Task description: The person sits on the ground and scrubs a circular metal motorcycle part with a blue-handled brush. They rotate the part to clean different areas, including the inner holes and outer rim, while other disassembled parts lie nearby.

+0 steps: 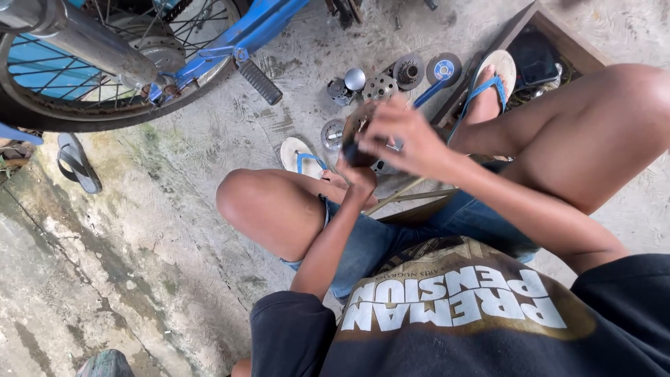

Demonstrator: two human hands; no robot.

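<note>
**Both hands on a round metal part, low over a concrete floor**

At the far left a dark sandal [78, 165] lies alone on the stained concrete floor [139, 265], just below the rear wheel [105, 63] of a blue motorcycle that fills the floor's top-left corner. A chrome exhaust pipe [84, 38] crosses in front of the spokes, and a black ribbed footpeg [259, 82] sticks out from the blue frame [244, 35] toward the middle.

Moving right, the person's bent knee rises above a white flip-flop with blue straps [299, 156]. Their left hand [357, 174] comes up from below and grips the underside of a round, dark metal part [357, 132]; the fingers are curled closed on it, though most of them are hidden behind it. The right hand [408, 139] reaches in from the right and lies over the same part, fingers bent around its rim and face. The part is held in the air between the knees, above the floor's middle.

Just beyond the hands, small pieces lie spread on the concrete: a shiny domed cap [354, 79], a perforated disc [380, 87], a toothed gear [408, 71], and a grey grinding disc with a blue centre [444, 69]. A foot in a second flip-flop [492, 87] is planted beside them. At the top-right corner sits a wooden tray [551, 28] with dark items inside, too dim to identify.
</note>
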